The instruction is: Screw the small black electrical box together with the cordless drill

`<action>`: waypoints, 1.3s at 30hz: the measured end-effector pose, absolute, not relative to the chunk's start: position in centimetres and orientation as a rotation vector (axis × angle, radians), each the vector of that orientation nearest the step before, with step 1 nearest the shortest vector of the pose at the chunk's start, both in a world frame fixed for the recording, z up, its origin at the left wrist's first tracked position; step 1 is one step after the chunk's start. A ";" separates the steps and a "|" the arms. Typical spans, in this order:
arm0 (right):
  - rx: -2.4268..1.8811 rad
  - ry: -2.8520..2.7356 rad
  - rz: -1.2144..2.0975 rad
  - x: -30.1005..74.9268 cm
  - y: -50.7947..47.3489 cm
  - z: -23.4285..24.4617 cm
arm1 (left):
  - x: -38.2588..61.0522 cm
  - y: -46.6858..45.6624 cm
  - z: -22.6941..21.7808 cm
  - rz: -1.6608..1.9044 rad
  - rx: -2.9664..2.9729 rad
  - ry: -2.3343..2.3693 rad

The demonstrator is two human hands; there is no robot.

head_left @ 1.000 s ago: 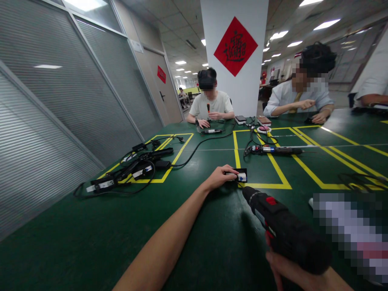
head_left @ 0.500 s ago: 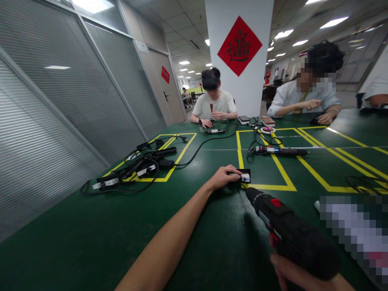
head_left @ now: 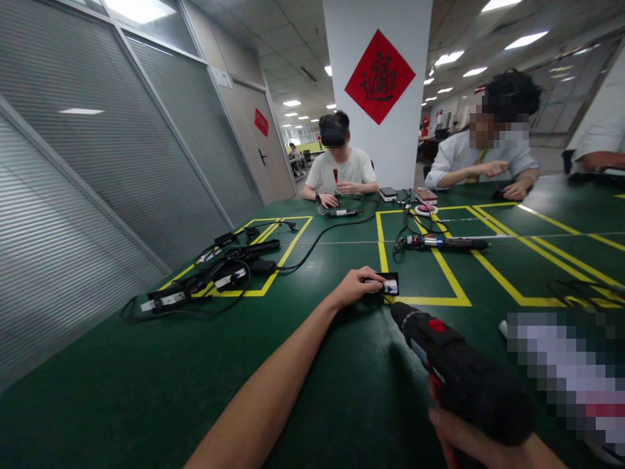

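the left hand (head_left: 355,288) has its fingers bent down and closed on the left end of a small black-and-white block (head_left: 390,287), which lies on the green counter (head_left: 342,391) at a corner of the yellow tape (head_left: 424,301). the right hand (head_left: 454,428) is wrapped round the grip of a cordless drill (head_left: 456,358); its fingers are partly hidden beneath the tool. the drill's chuck (head_left: 402,315) points at the block from its near right side, just beside those left fingers. whether a bit touches the block i cannot tell.

the likeliest trouble is a slip: a bit running off a slanted contact could skid into the left fingertips. the block, held at one end only, could also twist under torque and swing out of the grasp. a heavy drill body in one hand could sag and spoil the angle, or the bit could scar the counter.
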State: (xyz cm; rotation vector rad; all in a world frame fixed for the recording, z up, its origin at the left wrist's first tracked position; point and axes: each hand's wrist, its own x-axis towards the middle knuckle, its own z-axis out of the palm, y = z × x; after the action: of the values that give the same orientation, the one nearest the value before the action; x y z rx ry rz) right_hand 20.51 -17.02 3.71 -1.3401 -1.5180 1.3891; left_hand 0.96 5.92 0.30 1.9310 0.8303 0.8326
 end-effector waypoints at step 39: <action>-1.402 -1.490 1.392 20.3 -16.8 2.4 | 0.8 6.0 0.2 0.841 1.920 0.824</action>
State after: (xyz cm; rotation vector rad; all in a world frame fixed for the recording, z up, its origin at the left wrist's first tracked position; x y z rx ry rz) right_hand 20.34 -16.83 2.38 -1.4018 -1.4900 1.3925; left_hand 0.83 5.97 0.17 1.9198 0.8237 0.8408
